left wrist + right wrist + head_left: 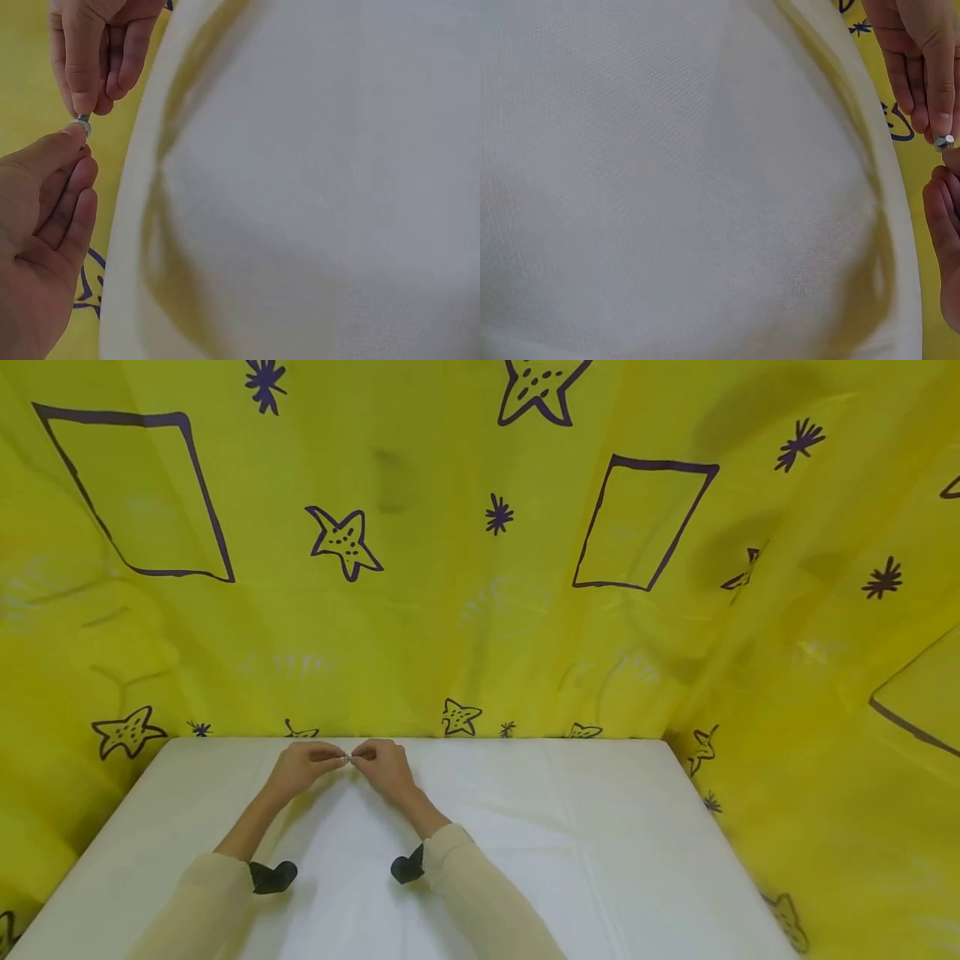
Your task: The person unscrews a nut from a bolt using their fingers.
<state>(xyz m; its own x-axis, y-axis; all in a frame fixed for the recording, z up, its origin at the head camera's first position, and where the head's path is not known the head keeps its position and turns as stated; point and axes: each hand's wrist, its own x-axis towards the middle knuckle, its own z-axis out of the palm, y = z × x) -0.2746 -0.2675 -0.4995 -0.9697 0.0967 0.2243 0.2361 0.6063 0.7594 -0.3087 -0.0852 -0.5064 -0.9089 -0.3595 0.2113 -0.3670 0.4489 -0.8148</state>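
Out over the far edge of the table, both hands meet fingertip to fingertip around small silvery hardware. My left hand [300, 769] pinches a ring-shaped metal nut [81, 127] between thumb and index finger. From the opposite side, my right hand [386, 768] pinches a short metal bolt [84, 117], its threaded part showing at the nut. The right wrist view catches the shiny metal [944, 141] between the two thumbs. Fingertips cover most of both pieces. The other fingers of each hand are loosely bent.
A white-covered table [525, 860] lies below the hands, with their shadows on it. Yellow curtains [435, 627] with dark star and frame drawings hang behind it and along both sides. A dark wrist mount [273, 877] sticks out by each cream sleeve [198, 902].
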